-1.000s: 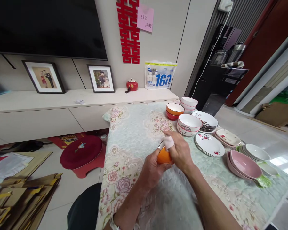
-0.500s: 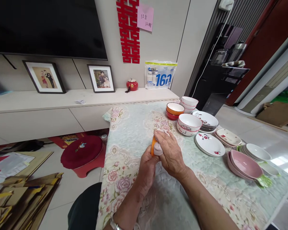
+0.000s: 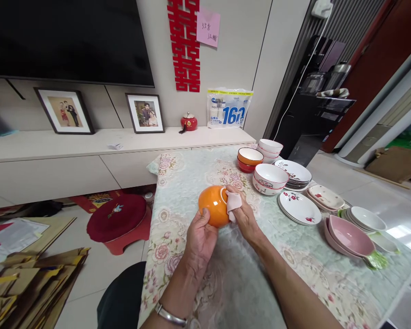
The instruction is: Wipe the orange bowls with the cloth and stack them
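Observation:
An orange bowl (image 3: 212, 204) is held up over the table, its glossy outside and pale foot ring facing the camera. My left hand (image 3: 201, 235) grips it from below at the lower left, thumb on the outer wall. Pressed against its right side, near the foot ring, is a light pink cloth (image 3: 233, 202). The fingers of my right hand (image 3: 244, 215) are closed on that cloth, partly hidden behind it and the bowl.
On the flowered tablecloth (image 3: 178, 183), stacked orange and red bowls (image 3: 250, 156), white bowls (image 3: 270, 173), plates (image 3: 299, 208) and pink dishes (image 3: 351, 235) stand to the right. A red stool (image 3: 118, 217) is left of the table.
The orange bowl has turned so its outside and base now show. My left hand has shifted slightly left and down, and my right hand has moved to the foot ring with the cloth.

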Demonstrator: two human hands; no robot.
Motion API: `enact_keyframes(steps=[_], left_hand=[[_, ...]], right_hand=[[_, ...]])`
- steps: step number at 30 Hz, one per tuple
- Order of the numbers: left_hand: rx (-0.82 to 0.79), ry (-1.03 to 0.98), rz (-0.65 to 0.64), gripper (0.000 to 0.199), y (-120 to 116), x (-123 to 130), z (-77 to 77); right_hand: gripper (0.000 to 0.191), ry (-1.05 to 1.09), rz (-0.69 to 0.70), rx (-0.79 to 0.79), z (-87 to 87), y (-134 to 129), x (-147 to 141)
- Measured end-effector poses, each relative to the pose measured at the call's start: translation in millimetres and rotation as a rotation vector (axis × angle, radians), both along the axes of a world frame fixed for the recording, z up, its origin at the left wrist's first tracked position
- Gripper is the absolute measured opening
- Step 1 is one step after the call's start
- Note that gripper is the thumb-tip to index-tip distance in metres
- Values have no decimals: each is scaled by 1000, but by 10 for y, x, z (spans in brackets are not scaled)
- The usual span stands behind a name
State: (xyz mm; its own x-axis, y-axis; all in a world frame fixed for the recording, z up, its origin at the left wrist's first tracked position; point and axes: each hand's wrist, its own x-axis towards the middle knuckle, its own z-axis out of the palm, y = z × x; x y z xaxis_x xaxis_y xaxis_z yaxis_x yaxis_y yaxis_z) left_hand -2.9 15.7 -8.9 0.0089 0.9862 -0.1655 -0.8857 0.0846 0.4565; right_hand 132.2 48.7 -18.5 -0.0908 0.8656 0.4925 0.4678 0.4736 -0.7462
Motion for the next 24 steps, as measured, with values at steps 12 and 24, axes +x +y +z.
enact_keyframes(steps=[12,24], left_hand=[[120,208,-142,43,-59,10,69],[150,253,-20,42,-71,42,88]], right_hand=[[38,-88,-103,291,102,0,175],[38,-27,-335,92,-30,2,-3]])
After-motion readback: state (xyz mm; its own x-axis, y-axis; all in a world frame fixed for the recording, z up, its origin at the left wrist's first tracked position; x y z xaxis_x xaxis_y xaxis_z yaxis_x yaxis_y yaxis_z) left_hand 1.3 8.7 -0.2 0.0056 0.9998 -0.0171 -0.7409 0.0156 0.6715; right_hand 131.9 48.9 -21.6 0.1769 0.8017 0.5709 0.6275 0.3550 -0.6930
